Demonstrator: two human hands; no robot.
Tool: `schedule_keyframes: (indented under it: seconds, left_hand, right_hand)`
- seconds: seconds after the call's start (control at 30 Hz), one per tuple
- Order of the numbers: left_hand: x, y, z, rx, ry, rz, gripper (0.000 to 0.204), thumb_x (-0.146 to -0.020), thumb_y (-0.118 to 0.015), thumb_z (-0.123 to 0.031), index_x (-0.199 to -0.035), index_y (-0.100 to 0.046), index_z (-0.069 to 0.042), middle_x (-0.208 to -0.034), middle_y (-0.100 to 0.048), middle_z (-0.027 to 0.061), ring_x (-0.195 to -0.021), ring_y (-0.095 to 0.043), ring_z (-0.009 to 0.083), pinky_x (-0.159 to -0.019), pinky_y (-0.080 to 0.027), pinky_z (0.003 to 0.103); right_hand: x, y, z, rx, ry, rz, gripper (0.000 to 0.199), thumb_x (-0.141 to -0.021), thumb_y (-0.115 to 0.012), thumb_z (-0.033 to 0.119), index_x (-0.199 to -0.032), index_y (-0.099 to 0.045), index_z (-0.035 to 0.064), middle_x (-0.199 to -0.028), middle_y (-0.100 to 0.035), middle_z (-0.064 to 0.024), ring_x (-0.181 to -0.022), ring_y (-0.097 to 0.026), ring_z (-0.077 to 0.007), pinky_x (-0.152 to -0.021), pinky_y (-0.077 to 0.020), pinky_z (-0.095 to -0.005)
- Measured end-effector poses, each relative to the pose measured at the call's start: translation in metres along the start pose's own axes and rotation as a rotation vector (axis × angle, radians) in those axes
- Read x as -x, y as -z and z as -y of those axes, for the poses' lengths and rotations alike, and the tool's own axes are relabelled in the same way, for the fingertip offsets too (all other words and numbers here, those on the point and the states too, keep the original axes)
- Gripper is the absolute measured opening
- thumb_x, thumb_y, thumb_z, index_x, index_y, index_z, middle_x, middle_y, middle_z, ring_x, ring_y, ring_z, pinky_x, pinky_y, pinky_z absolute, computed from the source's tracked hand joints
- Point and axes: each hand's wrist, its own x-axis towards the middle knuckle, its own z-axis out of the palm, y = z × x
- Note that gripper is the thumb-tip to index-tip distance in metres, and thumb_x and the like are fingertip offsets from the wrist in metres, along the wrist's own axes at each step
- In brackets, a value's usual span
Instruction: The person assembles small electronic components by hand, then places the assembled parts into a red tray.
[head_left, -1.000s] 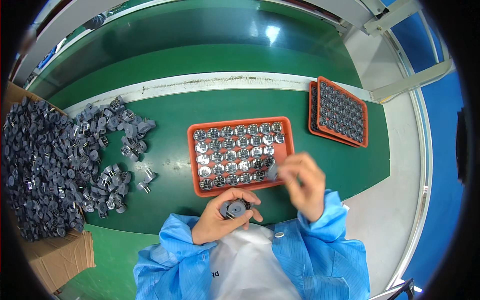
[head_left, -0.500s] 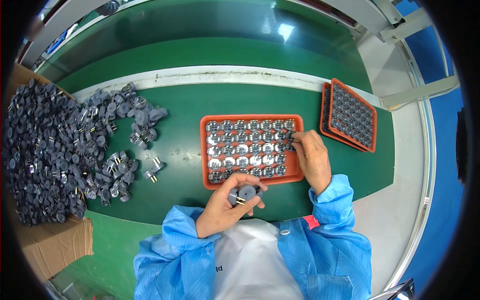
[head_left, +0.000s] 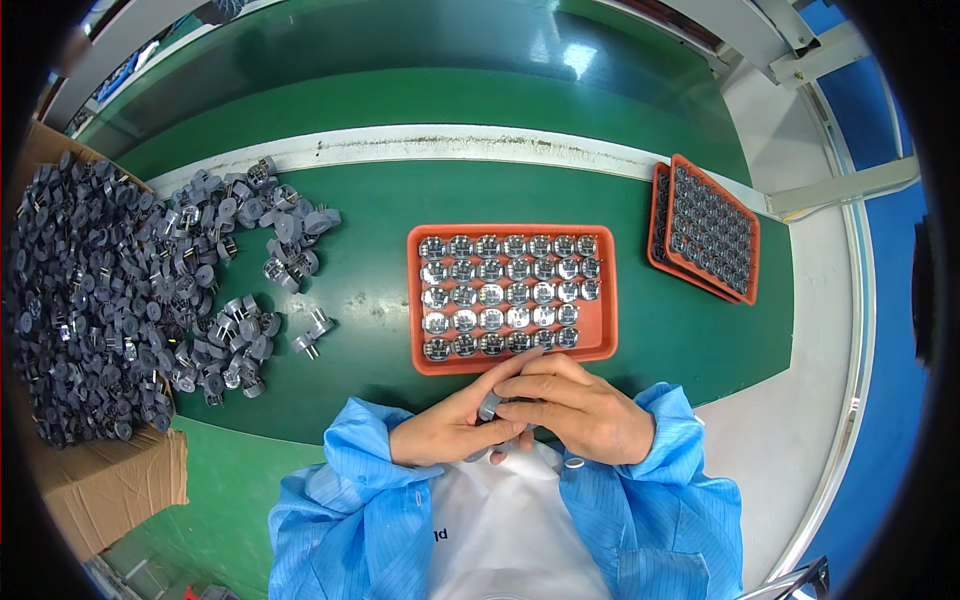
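Observation:
Both hands meet close to my chest, just below the orange tray (head_left: 600,345). My left hand (head_left: 450,430) and my right hand (head_left: 575,410) are closed together around a small grey round part (head_left: 492,408), mostly hidden by the fingers. The tray holds several rows of shiny round parts seated in pockets. Blue sleeves cover both forearms.
A large pile of grey round parts with metal pins (head_left: 110,300) spreads over the green mat at the left, partly on a cardboard sheet (head_left: 110,480). Two loose parts (head_left: 310,335) lie between pile and tray. Stacked orange trays (head_left: 705,230), filled, sit at the right.
My right hand has come back from the tray's right edge down to my left hand, and both now close on the grey part. The view shifted slightly.

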Motion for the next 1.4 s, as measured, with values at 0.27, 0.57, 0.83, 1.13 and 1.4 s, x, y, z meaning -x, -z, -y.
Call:
schedule_keyframes:
  seconds: [0.27, 0.57, 0.83, 1.13, 1.4]
  left_hand:
    - [-0.009, -0.016, -0.004, 0.148, -0.143, -0.183, 0.063, -0.116, -0.047, -0.042, -0.170, -0.029, -0.013, -0.152, -0.049, 0.0098, -0.114, -0.065, 0.0162, -0.074, -0.058, 0.032]
    - [-0.012, -0.023, -0.008, 0.355, -0.129, -0.266, 0.064, -0.115, -0.047, -0.045, -0.170, -0.029, -0.018, -0.135, -0.059, 0.0064, -0.101, -0.064, 0.0149, -0.072, -0.056, 0.031]
    - [-0.010, -0.013, -0.008, 0.212, -0.125, -0.219, 0.079, -0.109, -0.063, -0.033, -0.173, -0.020, -0.018, -0.134, -0.061, 0.0086, -0.090, -0.065, 0.0180, -0.069, -0.056, 0.034]
    - [-0.006, -0.008, -0.008, 0.376, -0.136, -0.025, 0.074, -0.110, -0.062, -0.016, -0.173, -0.022, -0.016, -0.129, -0.058, 0.0094, -0.103, -0.065, 0.0201, -0.066, -0.056, 0.030]
    - [-0.016, -0.016, 0.002, -0.308, -0.386, -0.386, 0.052, -0.102, -0.073, -0.008, -0.151, -0.057, -0.008, -0.124, -0.062, 0.0086, -0.097, -0.066, 0.0123, -0.070, -0.059, 0.025]
  right_hand:
    - [0.004, -0.019, 0.003, -0.381, -0.301, -0.243, 0.029, -0.094, -0.071, -0.006, -0.121, -0.065, -0.0001, -0.124, -0.065, -0.0159, -0.105, -0.065, -0.0262, -0.081, -0.0586, -0.0363]
    - [0.005, -0.039, -0.007, -0.925, -0.499, -0.401, 0.015, -0.109, -0.056, 0.003, -0.122, -0.063, 0.0001, -0.133, -0.061, -0.0112, -0.109, -0.064, -0.0154, -0.089, -0.0576, -0.0298]
    - [0.003, -0.051, -0.010, -0.467, -0.361, -0.520, 0.012, -0.102, -0.062, -0.002, -0.113, -0.063, 0.0009, -0.117, -0.071, -0.0157, -0.106, -0.067, -0.0270, -0.090, -0.0553, -0.0357]
    - [0.000, -0.048, -0.015, -0.378, -0.229, -0.714, 0.009, -0.106, -0.060, 0.000, -0.115, -0.058, 0.0003, -0.122, -0.070, -0.0188, -0.104, -0.067, -0.0246, -0.087, -0.0573, -0.0364]
    - [0.009, -0.040, -0.001, -0.806, -0.475, -0.662, 0.006, -0.108, -0.061, 0.000, -0.112, -0.058, -0.0018, -0.113, -0.069, -0.0139, -0.082, -0.065, -0.0134, -0.076, -0.0557, -0.0290]
